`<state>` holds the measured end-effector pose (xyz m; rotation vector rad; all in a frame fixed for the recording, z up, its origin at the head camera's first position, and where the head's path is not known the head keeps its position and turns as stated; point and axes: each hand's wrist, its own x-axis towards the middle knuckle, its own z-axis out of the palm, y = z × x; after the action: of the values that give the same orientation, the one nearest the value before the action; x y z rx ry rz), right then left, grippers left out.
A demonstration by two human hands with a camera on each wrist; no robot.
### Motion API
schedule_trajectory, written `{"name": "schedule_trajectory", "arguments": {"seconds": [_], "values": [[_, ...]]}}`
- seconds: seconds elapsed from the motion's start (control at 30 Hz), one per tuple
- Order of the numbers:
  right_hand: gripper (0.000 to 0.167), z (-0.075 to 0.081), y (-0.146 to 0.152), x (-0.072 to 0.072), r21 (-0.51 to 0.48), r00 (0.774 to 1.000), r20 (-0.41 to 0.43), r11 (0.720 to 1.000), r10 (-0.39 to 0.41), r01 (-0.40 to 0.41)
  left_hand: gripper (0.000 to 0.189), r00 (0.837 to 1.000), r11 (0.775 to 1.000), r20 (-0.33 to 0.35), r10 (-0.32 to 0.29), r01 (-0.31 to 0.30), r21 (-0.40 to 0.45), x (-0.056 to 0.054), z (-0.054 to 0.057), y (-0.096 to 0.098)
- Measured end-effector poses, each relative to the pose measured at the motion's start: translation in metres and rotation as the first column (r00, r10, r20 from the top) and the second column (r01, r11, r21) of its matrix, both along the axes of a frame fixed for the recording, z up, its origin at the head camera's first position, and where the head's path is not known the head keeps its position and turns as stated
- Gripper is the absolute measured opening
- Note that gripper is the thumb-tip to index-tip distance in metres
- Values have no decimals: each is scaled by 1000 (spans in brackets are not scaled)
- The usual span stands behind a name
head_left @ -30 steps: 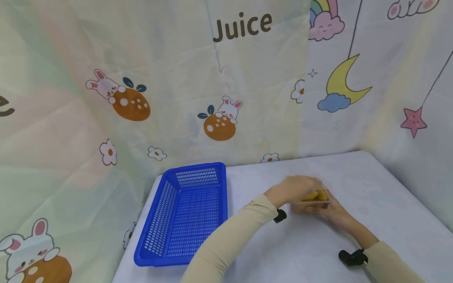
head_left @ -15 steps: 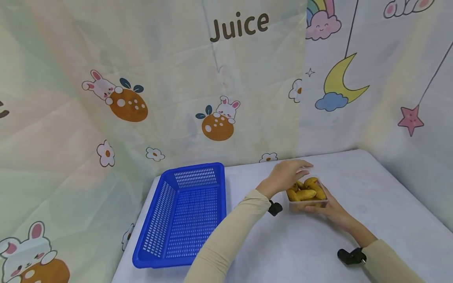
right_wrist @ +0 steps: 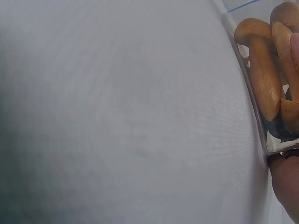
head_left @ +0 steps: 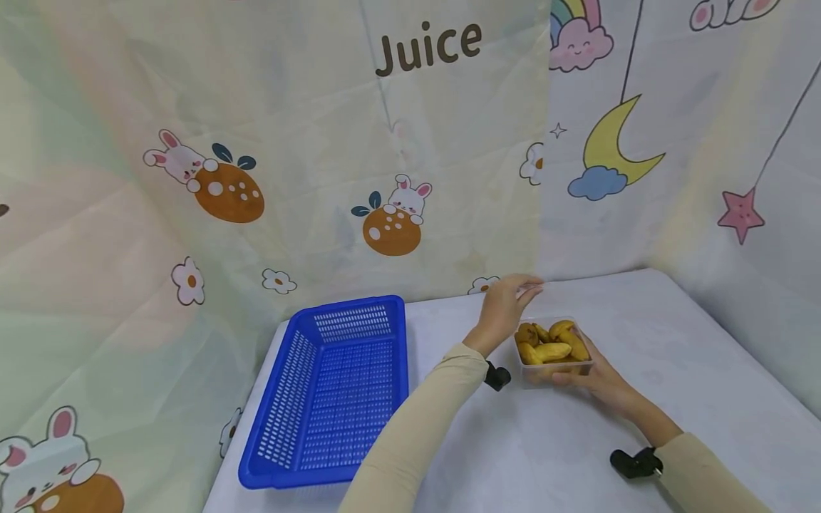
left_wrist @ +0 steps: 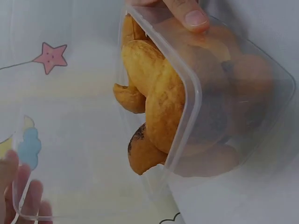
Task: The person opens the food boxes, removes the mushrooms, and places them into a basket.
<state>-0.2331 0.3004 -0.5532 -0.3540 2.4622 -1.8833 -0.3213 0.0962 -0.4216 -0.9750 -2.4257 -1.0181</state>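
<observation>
A clear plastic container (head_left: 532, 368) full of small yellow bananas (head_left: 553, 352), some with dark patches, sits on the right part of the table. My right hand (head_left: 605, 382) grips it from the right side, thumb along the front wall. In the left wrist view a thumb (left_wrist: 194, 18) presses on the container's wall. My left hand (head_left: 502, 313) is raised behind and left of the container. Between its thumb and fingers it pinches a clear lid (left_wrist: 84, 182), seen in the left wrist view; in the head view the lid hardly shows.
A blue perforated plastic basket (head_left: 399, 370) stands left of the hands, partly behind the left sleeve (head_left: 417, 427). White cloth covers the table (head_left: 500, 456). A printed fabric curtain (head_left: 308, 178) closes off the back and sides.
The left hand has moved off the container, up and to the left, taking the lid away and uncovering the bananas. The right hand keeps its hold on the container.
</observation>
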Motion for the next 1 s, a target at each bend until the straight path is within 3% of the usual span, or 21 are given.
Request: {"name": "schedule_trajectory", "arguments": {"seconds": [0.17,0.3,0.43,0.5,0.63,0.8,1.0], "values": [[115,0,0,0,2,1000,24,1000,-12,12,17,993,990,-65,101,-94,104,-8,-6,-1],[115,0,0,0,7,999,36,1000,-18,18,14,972,982,-158,174,-159,105,-11,-10,-3],[115,-1,1,0,9,999,42,1000,-25,25,14,947,981,-256,193,-177,85,-13,-15,-4],[115,-1,1,0,8,999,42,1000,-27,27,16,945,980,-265,193,-173,96,-15,-17,-4],[115,-1,1,0,9,999,35,1000,-28,28,18,957,976,-218,189,-159,147,-16,-20,-6],[116,-1,1,1,22,998,42,999,-37,36,20,981,963,-77,176,-155,219,-18,-25,-6],[115,0,-1,0,22,998,43,999,-40,39,18,982,935,18,189,-185,304,-23,-29,-8]]}}
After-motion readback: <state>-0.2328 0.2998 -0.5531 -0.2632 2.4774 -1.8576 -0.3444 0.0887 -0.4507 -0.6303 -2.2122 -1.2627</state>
